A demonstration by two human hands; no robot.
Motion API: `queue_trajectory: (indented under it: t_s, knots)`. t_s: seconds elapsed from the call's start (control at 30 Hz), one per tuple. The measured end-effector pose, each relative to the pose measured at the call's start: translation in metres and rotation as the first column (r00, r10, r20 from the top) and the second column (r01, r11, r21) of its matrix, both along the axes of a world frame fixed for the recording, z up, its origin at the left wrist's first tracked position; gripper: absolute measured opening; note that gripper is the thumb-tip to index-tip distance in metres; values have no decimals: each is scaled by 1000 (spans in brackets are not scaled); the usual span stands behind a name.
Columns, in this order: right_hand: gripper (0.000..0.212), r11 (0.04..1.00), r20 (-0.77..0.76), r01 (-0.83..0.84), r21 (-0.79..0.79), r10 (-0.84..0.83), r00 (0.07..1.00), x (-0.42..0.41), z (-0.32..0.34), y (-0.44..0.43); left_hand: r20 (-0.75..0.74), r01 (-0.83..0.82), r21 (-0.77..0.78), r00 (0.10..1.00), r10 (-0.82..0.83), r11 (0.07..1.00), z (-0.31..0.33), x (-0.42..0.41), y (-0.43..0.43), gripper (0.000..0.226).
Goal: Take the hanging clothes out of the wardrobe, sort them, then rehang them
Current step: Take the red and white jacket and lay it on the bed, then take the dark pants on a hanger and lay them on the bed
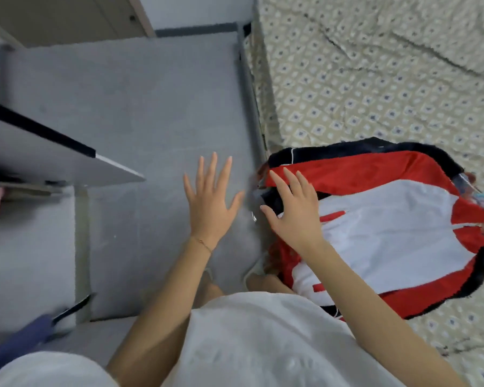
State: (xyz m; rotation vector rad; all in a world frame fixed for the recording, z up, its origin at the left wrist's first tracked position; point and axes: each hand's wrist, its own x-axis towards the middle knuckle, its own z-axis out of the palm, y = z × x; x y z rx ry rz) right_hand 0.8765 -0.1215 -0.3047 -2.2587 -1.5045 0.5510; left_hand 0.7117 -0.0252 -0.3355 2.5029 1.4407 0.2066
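Head view: left hand and right hand are both spread, holding nothing, the right over the red-and-white jacket. Lying at the bed edge, 1 careless brush could slide it onto the floor.

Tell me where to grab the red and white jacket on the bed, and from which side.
Probably the dark collar end, coming from the bed's floor-side edge: the jacket lies flat with that end nearest the open right hand.
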Motion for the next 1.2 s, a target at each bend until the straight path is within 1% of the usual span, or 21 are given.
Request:
queue_trajectory:
  t_s: [0.17,0.3,0.4,0.47,0.67,0.83,0.97,1.07,1.2]
  knots:
    - [65,964,36,-262,54,260,965,-109,14,67,19,-244,33,970,243,969,13,-121,20,70]
    - [64,910,68,-411,51,408,911,-208,22,110,32,-401,58,916,400,914,24,-227,28,69]
    - [64,843,72,-536,39,533,843,-281,27,133,32,-524,82,852,523,848,32,-302,29,69]
    - [64,775,93,-632,32,627,774,-325,30,143,12,-601,84,799,602,795,34,-346,26,69]
    - [68,578,128,-816,2,809,573,-432,39,178,-44,-794,54,604,796,605,37,-450,12,69]
    - [70,371,153,-928,-41,920,361,-503,44,214,-25,-896,62,440,898,440,38,-502,6,70]
    - [69,214,139,-974,-74,969,202,-552,46,243,6,-954,48,295,955,295,38,-527,12,70]
    - [68,99,113,-993,-67,989,91,-587,50,264,41,-983,37,179,983,178,41,-538,17,69]
    - [68,-39,131,-998,-44,990,-44,-637,60,287,35,-999,38,-16,999,-18,47,-554,23,70]
